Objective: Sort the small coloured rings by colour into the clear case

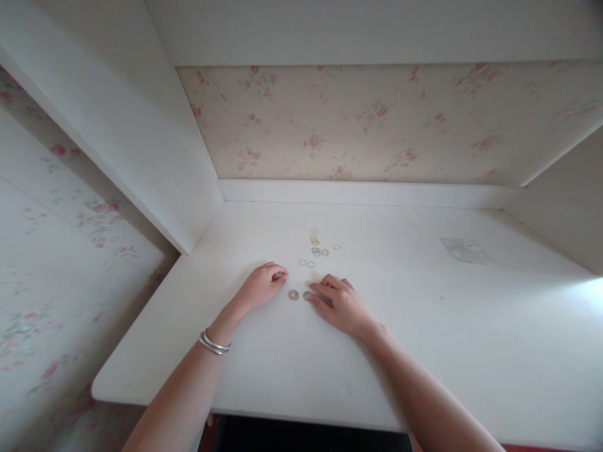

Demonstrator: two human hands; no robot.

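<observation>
Both my hands rest on a white desk (424, 326). My left hand (261, 285), with a silver bangle on its wrist, lies with fingers curled in; whether they pinch something small at the tips I cannot tell. My right hand (342, 304) lies flat, fingertips touching a small ring (307, 295). Another small ring (293, 294) lies between the two hands. Several more small rings (316, 248), gold and silver, are scattered just beyond the hands.
The desk sits in a white alcove with side panels and a floral wallpaper back wall (377, 125). A faint grey patch (464, 249) marks the desk at the right. The desk's front edge runs near my forearms.
</observation>
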